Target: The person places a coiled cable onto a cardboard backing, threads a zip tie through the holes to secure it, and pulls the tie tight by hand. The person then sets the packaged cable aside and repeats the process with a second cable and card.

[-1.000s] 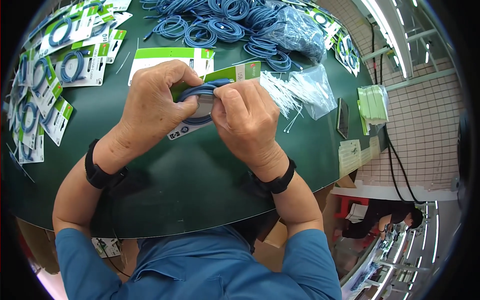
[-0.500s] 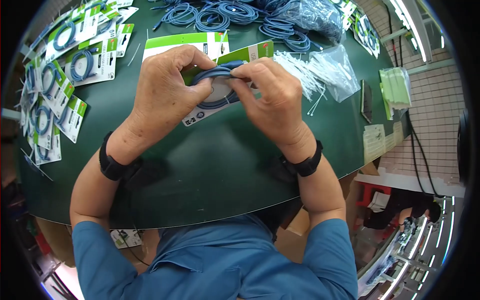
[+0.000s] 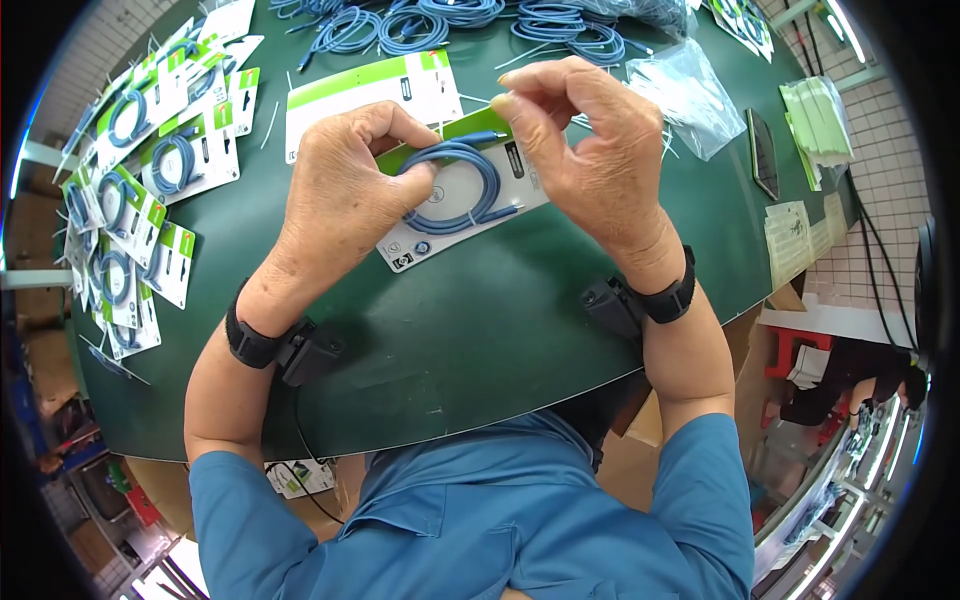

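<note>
A coiled blue cable (image 3: 489,182) lies against a white and green backing card (image 3: 520,190), both tilted over the table. Pinched between the thumb and index finger of my left hand (image 3: 350,185) are the coil's left side and the card. A thin white tie crosses the coil's lower right, and another stands up by the left fingertips. My right hand (image 3: 595,150) is off the coil, above the card's upper right, with thumb and index finger nearly together. Beside those fingertips shows a thin white strip; whether they grip it is unclear.
Beyond my hands lies a stack of blank-fronted cards (image 3: 345,90). Several coiled cables (image 3: 415,32) are along the far edge. Carded cables (image 3: 120,200) pile up at left. At right are a bag of white ties (image 3: 690,100), a phone (image 3: 763,153) and green cards (image 3: 818,118).
My right hand has let go of the coil and moved up and right. The coil and card now show more fully. My left hand keeps its pinch. The whole view has shifted slightly.
</note>
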